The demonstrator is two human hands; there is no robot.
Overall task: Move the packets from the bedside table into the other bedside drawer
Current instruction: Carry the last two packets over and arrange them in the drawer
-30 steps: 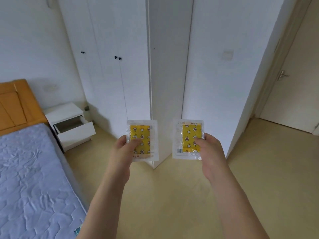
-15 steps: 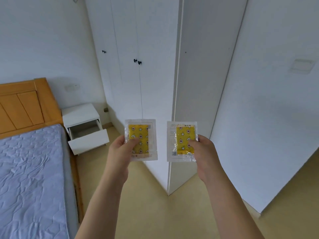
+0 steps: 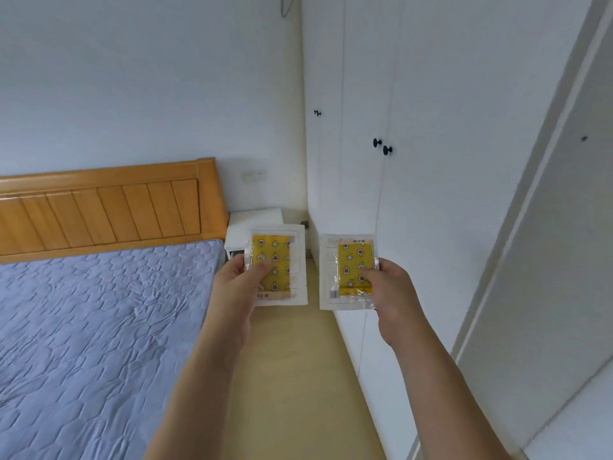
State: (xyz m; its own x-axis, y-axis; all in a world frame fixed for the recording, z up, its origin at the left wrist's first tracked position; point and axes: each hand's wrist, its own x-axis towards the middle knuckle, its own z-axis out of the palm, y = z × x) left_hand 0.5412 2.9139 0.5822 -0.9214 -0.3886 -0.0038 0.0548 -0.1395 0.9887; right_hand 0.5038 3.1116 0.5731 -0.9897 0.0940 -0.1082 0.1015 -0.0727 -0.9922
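Furthest left lies the bed (image 3: 99,327), its pale blue quilted mattress cover wrinkled, with an orange wooden headboard (image 3: 106,207) of slatted panels set against the white wall (image 3: 132,78). Just beside the headboard's right end stands the white bedside table (image 3: 255,219); only its top and a sliver of its front show, since the rest is hidden behind the nearer packet, so I cannot tell how its drawer stands.

Next comes the left hand (image 3: 235,287), raised in front of the person with the forearm stretching up from the bottom edge. Its grip is closed on the left packet (image 3: 277,270): the thumb lies across the yellow patterned face and the fingers sit behind, pinching the lower left part. The packet is held upright in the air, a clear wrapper round a yellow sheet printed with small stars.

Just beside it, with a narrow gap between the two, is the right packet (image 3: 348,270), of the same kind and also upright. The right hand (image 3: 388,293) has its grip closed on this one, thumb pressed on the front near the lower right corner, fingers behind.

Below both runs a strip of beige floor (image 3: 292,376). To the right rise the white wardrobe doors (image 3: 414,161) with small black knobs (image 3: 381,146), and at the far right a white door panel (image 3: 547,260) standing at an angle.
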